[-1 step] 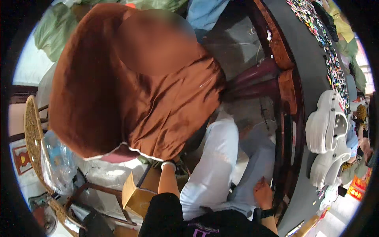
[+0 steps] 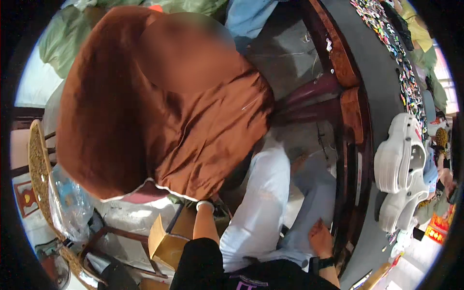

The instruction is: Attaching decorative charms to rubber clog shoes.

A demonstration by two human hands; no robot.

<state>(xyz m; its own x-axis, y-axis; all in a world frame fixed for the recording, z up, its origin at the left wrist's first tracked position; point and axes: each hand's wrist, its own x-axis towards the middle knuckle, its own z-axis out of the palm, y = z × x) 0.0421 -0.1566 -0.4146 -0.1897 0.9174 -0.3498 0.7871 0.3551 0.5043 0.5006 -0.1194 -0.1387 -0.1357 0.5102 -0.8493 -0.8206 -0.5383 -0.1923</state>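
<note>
Closest to me, a black top [image 2: 203,263] is showing a scrap of purple print, cut off low down and not making a readable word. The right hand [image 2: 321,238], a dark watch at its wrist, is resting by the right thigh of the pale jeans [image 2: 258,212]; its fingers are looking loosely bent, but I can't tell whether they are pinching anything. The left forearm [image 2: 203,226] is lying in front of an open cardboard box [image 2: 167,245], a white band [image 2: 206,205] circling its wrist, and the left hand is hiding at the lower edge of the brown cloth [image 2: 217,140], so I can't tell whether it is spread or gripping. That cloth is bulging ahead and to the left, pale piping edging it, part of it blurred. To my mind, working well here is a matter of keeping that wrist low and straight, minding the piping and the box's flap so the band isn't catching. On the right, whitish clogs [image 2: 400,154] are sitting on the grey table [image 2: 357,58], small colourful pieces [image 2: 405,82] spreading beyond them. Farther off, red-and-yellow packaging [image 2: 437,228] is carrying markings, and green sacks [image 2: 65,41] are slumping behind the cloth.
</note>
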